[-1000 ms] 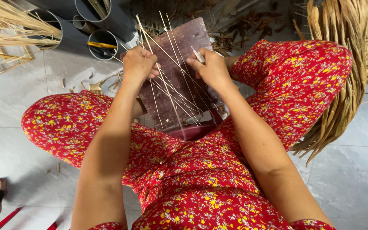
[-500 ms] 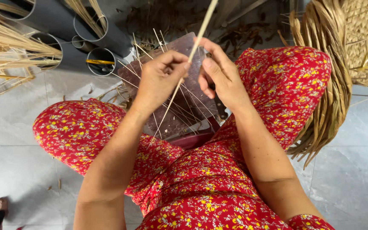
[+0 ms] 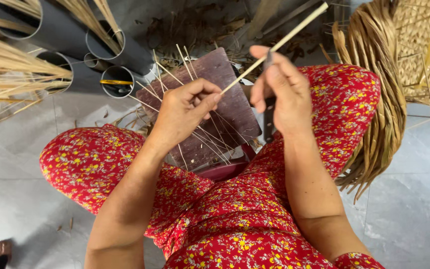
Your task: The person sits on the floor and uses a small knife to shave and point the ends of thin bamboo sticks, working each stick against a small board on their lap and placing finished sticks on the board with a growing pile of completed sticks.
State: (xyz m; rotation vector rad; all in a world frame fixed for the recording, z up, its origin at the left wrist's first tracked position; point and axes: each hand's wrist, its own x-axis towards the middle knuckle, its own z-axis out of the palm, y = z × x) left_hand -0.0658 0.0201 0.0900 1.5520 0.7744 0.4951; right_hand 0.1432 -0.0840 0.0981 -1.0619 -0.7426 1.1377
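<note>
While left hand (image 3: 187, 109) pinches end, stick (image 3: 279, 40) crosses right hand (image 3: 279, 92).

Lifted off the wooden board (image 3: 225, 107) since a second ago: left hand (image 3: 185, 112) and right hand (image 3: 282, 92), now raised with one pale strip (image 3: 274, 45) pinched between them, slanting up-right.

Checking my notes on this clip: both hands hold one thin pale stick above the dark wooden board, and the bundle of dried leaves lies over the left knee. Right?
Not quite: the bundle of dried leaves drapes over the right knee, as the head view shows. The left hand and right hand do hold one thin pale stick above the dark wooden board.
</note>
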